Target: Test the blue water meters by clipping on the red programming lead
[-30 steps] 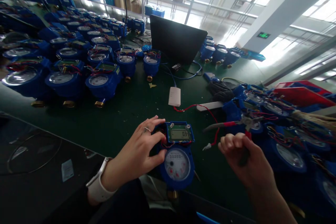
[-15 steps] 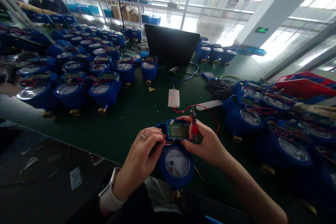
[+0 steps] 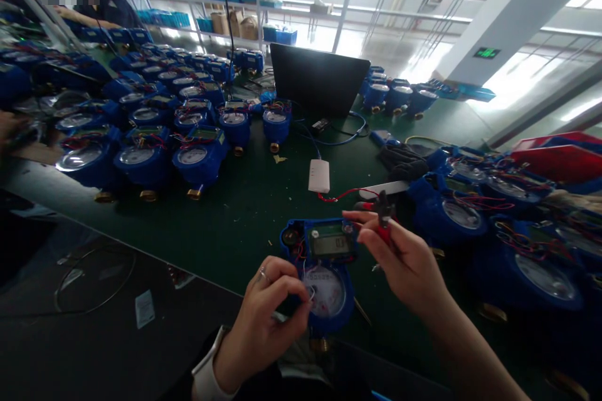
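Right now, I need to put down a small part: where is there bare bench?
The largest patch is green tabletop bordered by the meters on the left, the white box and the opened meter, with scraps on it. A smaller one lies between that box and the dark cloth. Crowded: the right, packed with blue meters.

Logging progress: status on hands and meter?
Left hand apparently pinching white wire. Right hand holding pliers. Meter open, display showing digits. Left hand partly covers dial.

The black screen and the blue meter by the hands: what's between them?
In the head view, a white box with a blue cable and red wire, plus a small dark item, lie between the black screen and the blue meter.
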`<state>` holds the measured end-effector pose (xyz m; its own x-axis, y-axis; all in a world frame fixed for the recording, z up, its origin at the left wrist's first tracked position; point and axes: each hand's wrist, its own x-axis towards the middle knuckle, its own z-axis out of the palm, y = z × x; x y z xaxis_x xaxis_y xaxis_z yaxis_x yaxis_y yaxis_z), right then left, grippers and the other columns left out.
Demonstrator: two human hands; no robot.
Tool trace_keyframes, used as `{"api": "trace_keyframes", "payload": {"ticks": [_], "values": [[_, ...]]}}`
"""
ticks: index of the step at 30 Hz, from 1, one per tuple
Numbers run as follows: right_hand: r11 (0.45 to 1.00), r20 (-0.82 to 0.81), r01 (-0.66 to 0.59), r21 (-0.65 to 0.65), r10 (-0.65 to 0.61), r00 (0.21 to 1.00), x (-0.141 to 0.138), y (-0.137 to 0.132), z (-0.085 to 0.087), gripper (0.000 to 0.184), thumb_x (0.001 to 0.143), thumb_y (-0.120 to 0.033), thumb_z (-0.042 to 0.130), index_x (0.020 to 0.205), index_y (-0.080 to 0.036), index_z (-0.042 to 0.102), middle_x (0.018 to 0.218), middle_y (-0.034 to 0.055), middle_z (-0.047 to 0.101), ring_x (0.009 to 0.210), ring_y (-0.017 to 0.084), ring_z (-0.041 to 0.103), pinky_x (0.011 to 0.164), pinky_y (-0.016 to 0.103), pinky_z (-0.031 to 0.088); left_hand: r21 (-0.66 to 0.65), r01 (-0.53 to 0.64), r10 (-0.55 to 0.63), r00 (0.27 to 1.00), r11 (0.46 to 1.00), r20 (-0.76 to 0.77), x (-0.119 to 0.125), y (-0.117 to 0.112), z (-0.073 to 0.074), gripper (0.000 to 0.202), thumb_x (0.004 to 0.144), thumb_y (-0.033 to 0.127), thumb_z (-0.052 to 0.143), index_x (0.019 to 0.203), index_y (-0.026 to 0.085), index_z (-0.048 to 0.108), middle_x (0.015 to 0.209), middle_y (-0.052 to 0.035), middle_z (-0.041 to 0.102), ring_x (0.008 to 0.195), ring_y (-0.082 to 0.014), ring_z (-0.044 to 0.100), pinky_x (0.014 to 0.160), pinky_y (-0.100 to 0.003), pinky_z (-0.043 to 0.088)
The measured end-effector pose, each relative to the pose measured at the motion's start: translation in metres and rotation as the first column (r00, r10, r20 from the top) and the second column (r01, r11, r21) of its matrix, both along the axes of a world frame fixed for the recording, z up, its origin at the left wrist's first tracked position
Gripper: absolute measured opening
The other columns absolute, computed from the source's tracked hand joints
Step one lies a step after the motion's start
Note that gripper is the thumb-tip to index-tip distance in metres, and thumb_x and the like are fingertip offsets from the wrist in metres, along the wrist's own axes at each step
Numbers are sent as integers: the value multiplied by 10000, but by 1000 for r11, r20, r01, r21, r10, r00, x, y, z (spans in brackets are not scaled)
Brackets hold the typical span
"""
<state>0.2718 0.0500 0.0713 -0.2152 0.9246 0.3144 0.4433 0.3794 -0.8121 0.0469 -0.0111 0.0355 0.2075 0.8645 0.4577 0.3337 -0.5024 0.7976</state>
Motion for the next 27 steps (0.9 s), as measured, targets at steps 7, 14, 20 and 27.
{"api": "trace_keyframes", "payload": {"ticks": [7, 14, 20, 27], "values": [[976, 23, 215, 44, -217, 976, 43, -29, 7, 299, 1011, -391, 495, 823, -284, 702, 1185, 60, 620, 1309, 289, 490, 1060, 443, 420, 24, 36, -37, 997, 999, 65, 2, -7, -11, 108, 947, 95, 578, 921, 197, 602, 987, -8, 674, 921, -123, 606, 835, -209, 465], [929, -60, -116, -350, 102, 993, 33, -67, 21, 314, 1011, -427, 488, 836, -275, 699, 1040, 33, 728, 1007, 219, 698, 799, 245, 578, 125, -52, 45, 997, 991, 61, 3, -5, -14, 72, 962, 168, 624, 896, 186, 647, 899, -22, 692, 854, -136, 625, 774, -229, 503], [755, 146, -275, -595, 438, 887, 11, -72, 40, 150, 779, -209, 627, 895, -219, 722, 985, 60, 718, 888, 229, 683, 789, 269, 560, 218, -95, 82, 994, 971, 67, 6, -4, -14, 43, 944, 116, 647, 940, 157, 659, 842, -25, 725, 798, -131, 653, 744, -229, 541], [765, 356, -189, -616, 485, 799, -5, -63, 39, 195, 778, -172, 515, 873, -191, 684, 900, 64, 699, 807, 215, 669, 758, 274, 536, 204, -168, 129, 972, 964, 194, 14, -6, -16, 171, 899, 129, 716, 933, 194, 561, 808, 5, 754, 762, -117, 685, 707, -204, 580]]}}
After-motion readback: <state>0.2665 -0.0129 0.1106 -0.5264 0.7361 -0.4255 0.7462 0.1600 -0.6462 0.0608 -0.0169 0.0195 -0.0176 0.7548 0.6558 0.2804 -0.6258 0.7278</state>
